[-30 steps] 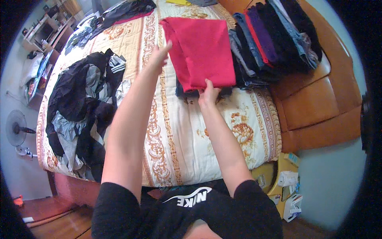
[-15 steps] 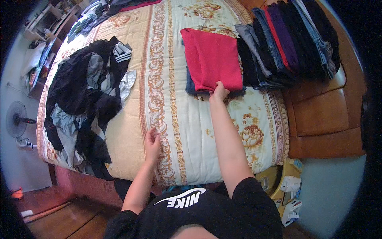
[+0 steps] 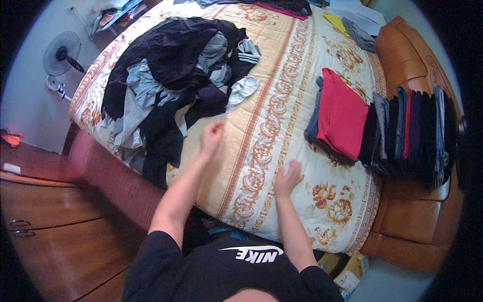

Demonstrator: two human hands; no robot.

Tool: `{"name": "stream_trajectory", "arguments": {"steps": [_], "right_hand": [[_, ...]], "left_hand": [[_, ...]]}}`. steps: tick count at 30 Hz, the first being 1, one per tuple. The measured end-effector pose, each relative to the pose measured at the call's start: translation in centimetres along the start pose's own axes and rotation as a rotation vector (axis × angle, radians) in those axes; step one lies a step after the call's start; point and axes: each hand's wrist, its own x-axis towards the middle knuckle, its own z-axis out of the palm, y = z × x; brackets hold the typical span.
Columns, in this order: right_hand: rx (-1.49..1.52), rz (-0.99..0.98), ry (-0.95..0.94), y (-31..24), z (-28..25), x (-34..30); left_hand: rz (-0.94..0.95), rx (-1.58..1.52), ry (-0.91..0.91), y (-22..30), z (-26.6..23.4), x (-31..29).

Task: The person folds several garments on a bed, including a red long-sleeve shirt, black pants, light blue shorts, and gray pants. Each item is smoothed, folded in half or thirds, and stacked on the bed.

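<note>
My left hand [image 3: 212,138] hovers over the bed beside the near edge of a loose clothes pile [image 3: 171,65], its fingers loosely bent, slightly blurred and holding nothing I can see. The pile is a tangle of black, grey and white garments. Over the pale floral part of the cover is my right hand [image 3: 288,178], fingers apart and empty. Beyond it lies a folded red garment [image 3: 343,118] on top of a dark blue folded one [image 3: 313,118]. Against their right side stands a row of folded clothes [image 3: 415,133], mostly dark, with red and purple among them.
A floral cover [image 3: 266,126] spreads over the bed. A brown wooden headboard [image 3: 407,226] borders the right side. Left of the bed stands a fan [image 3: 61,54]. Yellow [image 3: 336,24] and grey cloths [image 3: 359,35] lie at the far right corner.
My right hand has let go of the red garment and drawn back toward me. My left hand has moved toward the clothes pile. The view has swung left.
</note>
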Motion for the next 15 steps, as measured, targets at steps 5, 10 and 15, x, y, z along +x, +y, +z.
{"name": "stream_trajectory", "arguments": {"steps": [5, 10, 15], "right_hand": [[-0.191, -0.140, -0.142, -0.9, 0.7, -1.0], [-0.175, -0.138, -0.123, -1.2, 1.1, -1.0], [-0.174, -0.144, -0.105, -1.1, 0.8, -1.0]], "left_hand": [[0.237, 0.679, 0.600, 3.7, -9.4, 13.1], [-0.118, 0.662, 0.585, 3.2, -12.4, 18.7], [-0.067, 0.711, 0.435, 5.6, -11.7, 17.7]]}}
